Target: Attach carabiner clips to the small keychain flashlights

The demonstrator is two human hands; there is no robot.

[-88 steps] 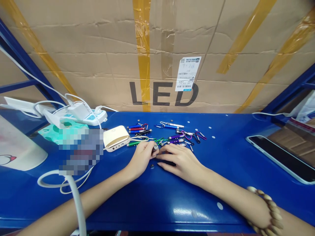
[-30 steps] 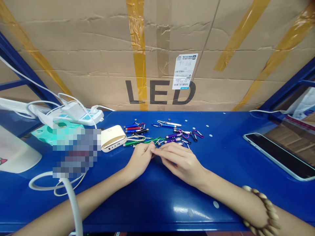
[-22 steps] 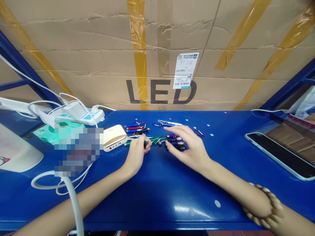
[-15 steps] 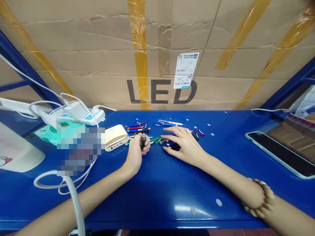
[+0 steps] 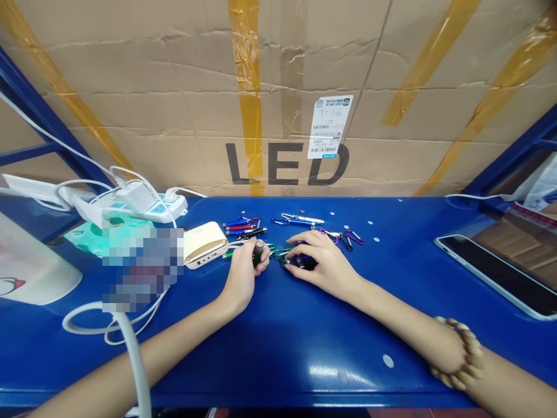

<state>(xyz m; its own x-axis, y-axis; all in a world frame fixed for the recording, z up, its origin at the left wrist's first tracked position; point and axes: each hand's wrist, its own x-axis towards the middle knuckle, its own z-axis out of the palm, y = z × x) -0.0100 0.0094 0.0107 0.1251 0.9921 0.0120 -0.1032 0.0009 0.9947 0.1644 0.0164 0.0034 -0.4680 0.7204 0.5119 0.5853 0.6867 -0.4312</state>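
Note:
Upright in my left hand (image 5: 246, 264) is a small dark green flashlight (image 5: 256, 255), its silvery end showing above the curled fingers. My right hand (image 5: 328, 255) reaches in from the right, palm down, with thumb and fingertips closed around a small silvery cap (image 5: 287, 260). A green carabiner clip (image 5: 282, 253) lies at those fingertips, seemingly attached to the cap. Dark flashlights (image 5: 308, 263) lie partly hidden under the right palm. Beyond the hands rest a red flashlight (image 5: 240, 229), a blue flashlight (image 5: 300, 223) and a purple carabiner clip (image 5: 329, 234).
A white power bank (image 5: 205, 245) sits left of my left hand. Farther left are a power strip (image 5: 172, 208), cables and a white cup-like container (image 5: 37, 270). A phone (image 5: 500, 276) lies at the right on the blue table (image 5: 270, 354). A large cardboard box (image 5: 183, 116) stands behind.
My right fingertips have drawn together onto the small cap by the green clip. The left hand with the flashlight has shifted slightly right.

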